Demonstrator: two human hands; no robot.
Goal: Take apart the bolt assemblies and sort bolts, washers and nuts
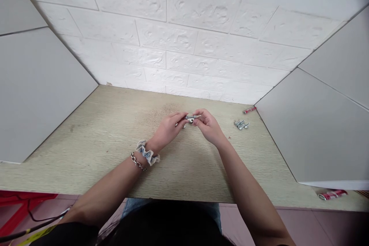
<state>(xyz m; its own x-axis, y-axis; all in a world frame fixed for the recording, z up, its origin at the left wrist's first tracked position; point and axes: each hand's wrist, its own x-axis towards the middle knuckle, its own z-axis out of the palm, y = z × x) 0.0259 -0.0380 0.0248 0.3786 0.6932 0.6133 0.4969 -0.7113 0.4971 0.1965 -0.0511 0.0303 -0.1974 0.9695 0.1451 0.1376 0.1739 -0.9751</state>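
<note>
Screws (241, 124) lie on the table (100, 138), right of both hands (167, 129).

The person is wearing a black top (167, 225), with pale blue jeans (132, 205) showing below. The left wrist (152, 146) is carrying a ruffled blue-and-white scrunchie (149, 154); nearer the elbow, a silver bracelet (138, 162) is showing chunky links.

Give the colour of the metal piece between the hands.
The metal piece is silver, seen best in the head view.
</note>
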